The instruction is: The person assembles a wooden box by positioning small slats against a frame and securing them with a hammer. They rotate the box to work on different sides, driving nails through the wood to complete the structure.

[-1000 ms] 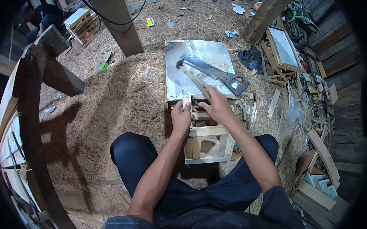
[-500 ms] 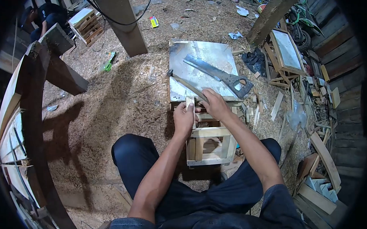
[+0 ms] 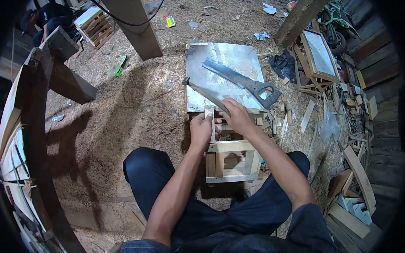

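My left hand (image 3: 201,128) is closed on a small pale wood strip (image 3: 209,110), its thumb pressed on the upper part. The strip meets the near edge of a metal-topped work surface (image 3: 204,55). My right hand (image 3: 236,117) is wrapped round the handle of a hammer (image 3: 207,96), whose dark head lies over the left side of the metal top. A handsaw (image 3: 243,82) rests on the same top, its handle toward the right. Between my knees stands a wooden slatted frame (image 3: 230,146), partly hidden by my hands.
Wooden posts (image 3: 134,30) rise at the upper left and upper right. A slatted crate (image 3: 94,27) and a crouching person (image 3: 51,20) are at the far left. Offcuts (image 3: 307,116) and a framed panel (image 3: 319,55) lie on the right. Sawdust and shavings cover the floor.
The hammer's head has shifted very slightly to the left. Both hands keep nearly the same place and grip, and the view has moved a little.
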`<state>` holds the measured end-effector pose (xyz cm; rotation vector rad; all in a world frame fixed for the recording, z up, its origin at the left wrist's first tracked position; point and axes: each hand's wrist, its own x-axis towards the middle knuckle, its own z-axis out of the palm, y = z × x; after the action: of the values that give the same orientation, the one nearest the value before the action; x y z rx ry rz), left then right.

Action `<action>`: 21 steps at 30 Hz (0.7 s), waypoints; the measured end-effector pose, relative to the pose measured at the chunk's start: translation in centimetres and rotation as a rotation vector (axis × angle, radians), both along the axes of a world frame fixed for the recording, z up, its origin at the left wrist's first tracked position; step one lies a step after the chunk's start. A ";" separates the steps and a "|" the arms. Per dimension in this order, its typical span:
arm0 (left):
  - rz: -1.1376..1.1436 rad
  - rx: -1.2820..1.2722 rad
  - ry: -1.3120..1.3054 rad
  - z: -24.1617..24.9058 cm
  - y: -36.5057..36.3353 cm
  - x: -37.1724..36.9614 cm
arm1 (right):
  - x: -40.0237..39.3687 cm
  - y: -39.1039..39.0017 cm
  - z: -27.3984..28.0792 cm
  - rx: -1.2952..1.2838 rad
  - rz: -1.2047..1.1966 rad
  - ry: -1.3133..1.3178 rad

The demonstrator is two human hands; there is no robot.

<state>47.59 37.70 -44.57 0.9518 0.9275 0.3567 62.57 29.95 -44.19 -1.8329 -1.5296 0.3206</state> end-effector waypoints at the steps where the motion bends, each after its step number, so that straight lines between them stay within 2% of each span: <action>1: 0.008 0.003 -0.007 0.0 -0.1 0.0 | 0.0 0.0 0.2 0.011 0.007 -0.003; 5: 0.016 0.038 -0.023 0.1 -0.2 -0.1 | 0.4 -1.6 2.4 -0.001 0.008 0.047; 7: -0.013 0.052 -0.039 0.1 -0.1 -0.3 | 0.2 -3.3 6.0 -0.079 -0.031 0.079; 10: -0.021 0.032 -0.057 -0.1 0.1 -0.5 | -0.7 -6.2 8.7 -0.032 0.002 0.115; 13: -0.029 0.033 -0.040 -0.6 0.2 -0.4 | -2.6 -8.5 12.0 -0.405 -0.130 0.177; 17: -0.029 0.078 -0.042 -0.9 0.1 -0.3 | -5.0 -9.8 10.4 -0.236 -0.149 0.103; 21: -0.034 0.041 -0.089 -1.1 0.3 -0.5 | -5.9 -10.6 9.2 -0.183 -0.183 0.128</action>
<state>47.08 37.99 -45.63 0.9801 0.8247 0.3877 56.64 19.31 -35.02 -2.0358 -1.2707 0.4937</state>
